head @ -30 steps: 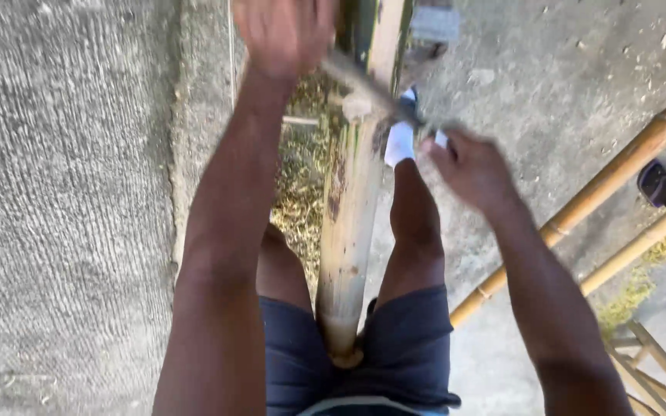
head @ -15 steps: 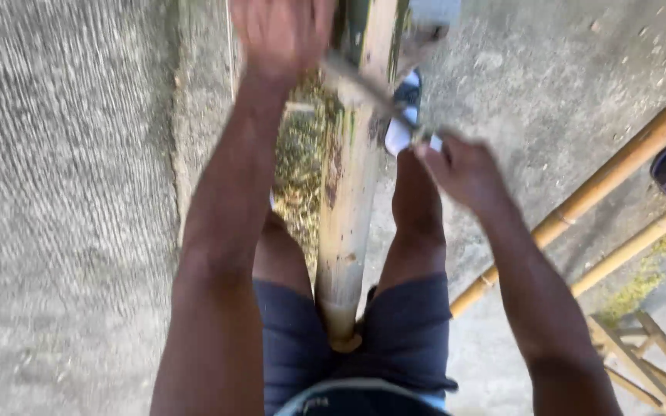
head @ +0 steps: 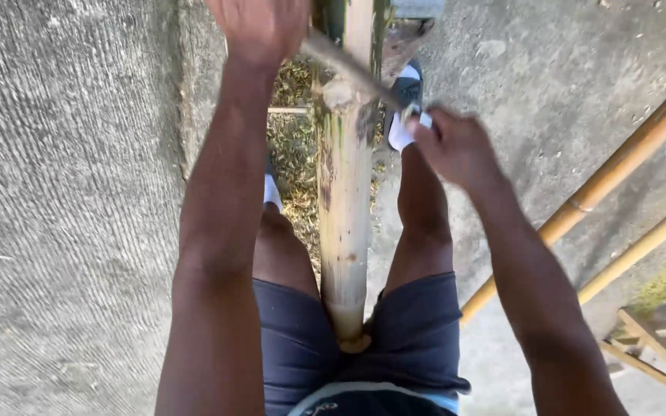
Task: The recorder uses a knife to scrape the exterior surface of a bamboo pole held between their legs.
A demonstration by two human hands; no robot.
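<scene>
Bamboo pole (head: pixel 342 208), 1 piece, runs lengthwise between the person's thighs. Slim blade (head: pixel 352 71) lies across its far node. Left hand (head: pixel 260 27) grips 1 end, right hand (head: pixel 452 145) grips the other. 2 bamboo poles (head: pixel 618 166) lie right on concrete.

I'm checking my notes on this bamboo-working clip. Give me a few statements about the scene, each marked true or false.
1. Both hands grip one blade laid across the bamboo pole. True: the left hand and right hand hold the ends of the blade.
2. The pole lies between the person's legs. True.
3. The ground is grass all over. False: it is mostly concrete.
4. No other bamboo is in view. False: two more poles lie at the right.
</scene>
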